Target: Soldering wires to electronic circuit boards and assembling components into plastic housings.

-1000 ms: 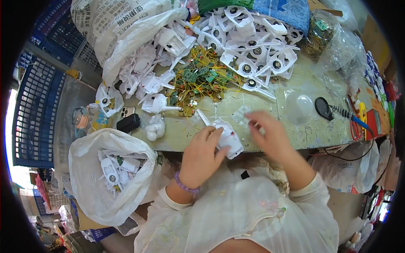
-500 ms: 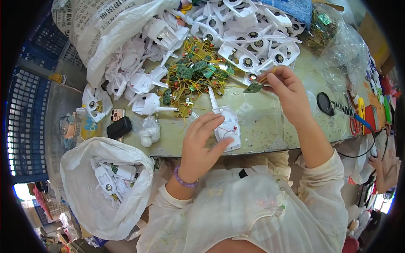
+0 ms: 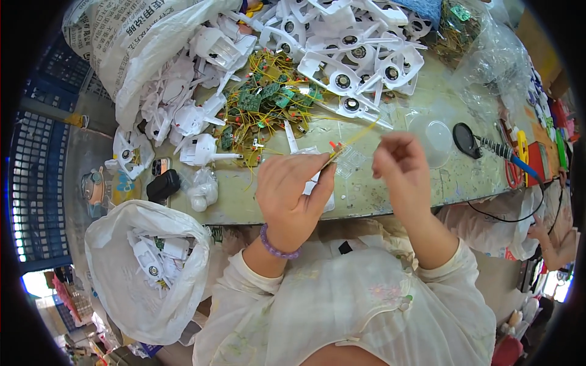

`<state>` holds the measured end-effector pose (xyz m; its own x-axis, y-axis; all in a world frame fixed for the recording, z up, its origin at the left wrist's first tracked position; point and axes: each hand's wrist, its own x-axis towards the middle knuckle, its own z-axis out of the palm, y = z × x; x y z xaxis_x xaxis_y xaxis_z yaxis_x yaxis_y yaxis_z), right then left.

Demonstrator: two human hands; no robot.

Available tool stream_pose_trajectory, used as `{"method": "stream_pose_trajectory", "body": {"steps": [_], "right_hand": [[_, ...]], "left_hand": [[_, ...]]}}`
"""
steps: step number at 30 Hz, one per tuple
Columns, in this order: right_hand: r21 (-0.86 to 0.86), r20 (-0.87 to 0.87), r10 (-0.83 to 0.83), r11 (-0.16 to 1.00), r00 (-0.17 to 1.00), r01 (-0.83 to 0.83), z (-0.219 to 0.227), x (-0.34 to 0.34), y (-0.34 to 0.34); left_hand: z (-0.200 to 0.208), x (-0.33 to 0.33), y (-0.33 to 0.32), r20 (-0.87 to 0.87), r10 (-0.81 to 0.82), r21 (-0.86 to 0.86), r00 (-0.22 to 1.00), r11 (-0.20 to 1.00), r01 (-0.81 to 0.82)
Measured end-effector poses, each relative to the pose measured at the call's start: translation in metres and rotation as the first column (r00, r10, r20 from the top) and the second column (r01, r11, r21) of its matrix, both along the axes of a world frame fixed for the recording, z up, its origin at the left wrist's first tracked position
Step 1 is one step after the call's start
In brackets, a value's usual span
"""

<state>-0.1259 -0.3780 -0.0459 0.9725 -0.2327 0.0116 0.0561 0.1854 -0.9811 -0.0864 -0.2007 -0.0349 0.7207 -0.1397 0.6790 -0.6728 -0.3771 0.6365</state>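
My left hand (image 3: 287, 192) pinches a small circuit board (image 3: 332, 154) between thumb and fingers, its edge turned up. From the board, a yellow wire (image 3: 365, 130) runs up and to the right. To the right of it my right hand (image 3: 404, 177) is raised, fingers curled in; whether anything is between them is hidden. Below my left hand lies a white plastic housing (image 3: 328, 201), mostly covered, with its narrow handle (image 3: 290, 135) sticking out beyond. A pile of green circuit boards with yellow wires (image 3: 262, 100) lies farther back.
White plastic housings (image 3: 360, 55) with round black speakers are heaped at the back. A white bag (image 3: 101, 268) holding similar parts is at the lower left. A black case (image 3: 163, 185) and small clear bag (image 3: 201, 190) lie left; a soldering iron (image 3: 500, 155) lies right.
The circuit board has passed from my right hand to my left, which has closed on it. My right hand has moved down and toward the middle. The view has shifted slightly.
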Motion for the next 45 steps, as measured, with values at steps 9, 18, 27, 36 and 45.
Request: {"method": "stream_pose_trajectory", "body": {"steps": [9, 18, 27, 36, 45], "right_hand": [[0.053, 0.002, -0.040, 0.998, 0.999, 0.040, -0.001, 0.013, -0.016], [-0.740, -0.012, 0.188, 0.659, 0.982, -0.135, -0.031, 0.020, -0.032], [-0.729, 0.429, 0.244, 0.663, 0.870, 0.174, -0.011, 0.000, 0.007], [-0.672, 0.325, 0.197, 0.737, 0.925, 0.079, -0.015, 0.000, 0.007], [-0.671, 0.237, 0.152, 0.739, 0.960, 0.049, -0.022, -0.007, -0.015]], "left_hand": [[-0.016, -0.009, 0.029, -0.100, 0.130, -0.043, 0.986, 0.990, -0.135], [-0.034, -0.012, 0.031, -0.085, 0.101, 0.415, 0.991, 0.908, -0.057], [-0.028, 0.002, 0.002, -0.301, -0.091, 0.196, 0.949, 0.968, 0.155], [-0.028, 0.002, -0.003, -0.320, -0.096, 0.217, 0.943, 0.961, 0.171], [-0.028, -0.002, -0.001, -0.471, -0.198, 0.098, 0.860, 0.957, 0.275]]}}
